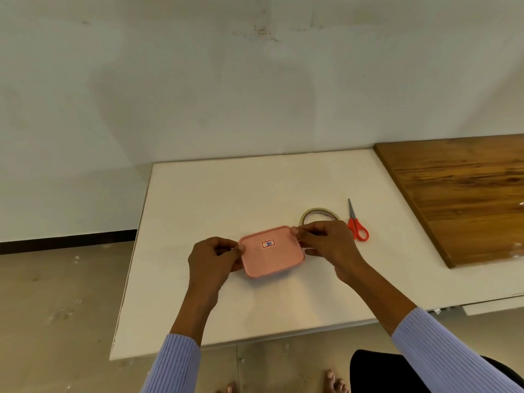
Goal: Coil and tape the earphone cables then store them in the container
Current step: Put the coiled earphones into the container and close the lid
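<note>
Bare toes (334, 382) show at the bottom edge of the frame on the floor, with ribbed lilac sleeves (450, 350) rising from the lower corners. Just below the middle of the frame, a pink container (270, 255) sits on the white desk (226, 194), its long axis running left to right and tilted a little, the right end farther up the frame. It is a rounded rectangle with its lid on and a small white label with a red border (267, 244) on top. The left hand (211, 259) pinches the container's left end, fingers curled in around the rim. The right hand (329, 245) grips the upper right corner, thumb and fingertips clamped on the edge. Right of the container, partly hidden behind the right hand, stands a roll of clear tape (317, 214). Red-handled scissors (356, 224) lie just beside it, blades pointing up the frame. A wooden board (467, 194) fills the right side.
</note>
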`<action>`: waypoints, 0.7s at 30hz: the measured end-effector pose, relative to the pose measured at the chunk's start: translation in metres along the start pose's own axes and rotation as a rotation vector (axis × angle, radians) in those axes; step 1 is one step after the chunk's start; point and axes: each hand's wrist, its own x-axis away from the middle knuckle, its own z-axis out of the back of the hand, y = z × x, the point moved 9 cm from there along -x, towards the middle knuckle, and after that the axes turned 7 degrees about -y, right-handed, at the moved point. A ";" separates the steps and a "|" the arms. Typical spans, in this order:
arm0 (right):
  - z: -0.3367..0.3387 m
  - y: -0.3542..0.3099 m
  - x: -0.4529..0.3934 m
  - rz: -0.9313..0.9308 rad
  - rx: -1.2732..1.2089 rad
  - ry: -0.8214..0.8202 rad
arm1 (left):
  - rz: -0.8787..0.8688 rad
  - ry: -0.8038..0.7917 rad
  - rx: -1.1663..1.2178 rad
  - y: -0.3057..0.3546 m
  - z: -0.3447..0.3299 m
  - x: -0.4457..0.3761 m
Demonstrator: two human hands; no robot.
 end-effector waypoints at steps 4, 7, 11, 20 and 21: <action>0.002 0.007 0.011 -0.092 0.200 -0.105 | 0.067 -0.014 0.031 -0.005 0.000 0.000; -0.010 0.008 0.010 -0.091 0.078 -0.095 | 0.093 -0.077 -0.042 -0.006 -0.005 0.003; -0.014 -0.007 -0.004 0.047 -0.020 0.019 | -0.222 -0.001 -0.628 0.023 -0.006 0.008; 0.003 -0.011 0.000 0.175 1.116 0.257 | -0.590 -0.261 -0.979 0.035 -0.060 0.023; 0.004 -0.010 -0.001 0.166 1.155 0.252 | -0.565 -0.235 -1.013 0.035 -0.062 0.021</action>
